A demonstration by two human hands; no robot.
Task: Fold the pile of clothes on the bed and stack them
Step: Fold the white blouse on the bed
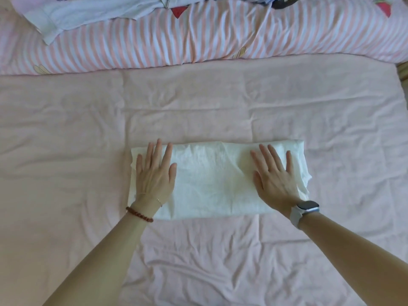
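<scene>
A white garment (212, 180) lies folded into a wide rectangle on the pink bed sheet (66, 140), in the middle of the view. My left hand (155, 173) presses flat on its left end, fingers straight and spread. My right hand (274, 173) presses flat on its right end in the same way. More clothes wait at the far edge: a pale lilac-white garment (88, 12) at the top left and a small heap of blue and dark pieces (280, 1) at the top right, mostly cut off by the frame.
A rolled pink-and-white striped duvet (220, 38) runs across the far side of the bed, under the unfolded clothes. The bed's right edge (401, 71) shows at the upper right. Wrinkled sheet surrounds the folded garment on all sides.
</scene>
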